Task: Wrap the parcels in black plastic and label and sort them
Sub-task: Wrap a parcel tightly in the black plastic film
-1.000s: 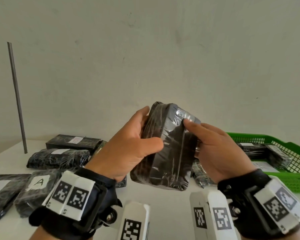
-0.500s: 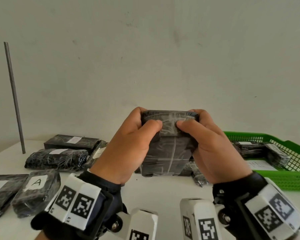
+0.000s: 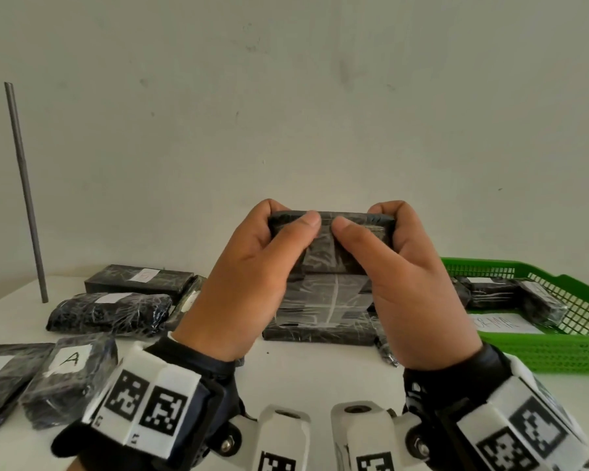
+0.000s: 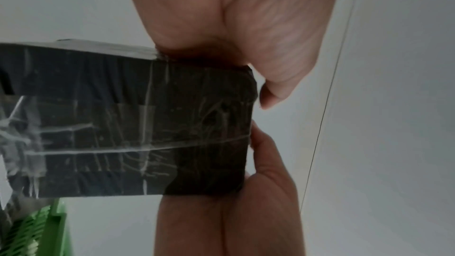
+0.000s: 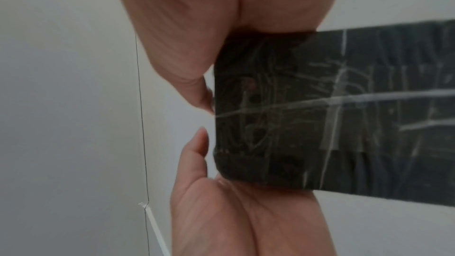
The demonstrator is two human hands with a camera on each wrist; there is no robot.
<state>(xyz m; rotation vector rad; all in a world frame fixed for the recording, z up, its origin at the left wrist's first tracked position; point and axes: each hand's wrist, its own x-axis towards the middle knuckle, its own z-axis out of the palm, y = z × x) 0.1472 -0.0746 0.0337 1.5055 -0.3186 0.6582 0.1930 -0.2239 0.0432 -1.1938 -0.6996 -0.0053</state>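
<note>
A parcel [image 3: 323, 300] wrapped in black plastic and crossed with clear tape stands upright in front of me, over the white table [image 3: 320, 385]. My left hand [image 3: 286, 219] grips its upper left end, thumb on the near face and fingers curled over the top. My right hand [image 3: 368, 222] grips the upper right end the same way, and the two thumb tips almost meet. The left wrist view shows the parcel [image 4: 138, 124] pinched at its end by my left hand [image 4: 259, 114]. The right wrist view shows the parcel [image 5: 332, 114] held by my right hand [image 5: 206, 118].
Several wrapped black parcels with white labels lie on the table at the left, one marked A [image 3: 70, 360]. A green basket [image 3: 558, 355] at the right holds more parcels and a sheet of paper. A thin metal rod [image 3: 24, 192] stands at the far left.
The parcel has turned from a tilt in my left hand to upright and square to me. My right hand has moved to its top edge, and both thumbs have come together.
</note>
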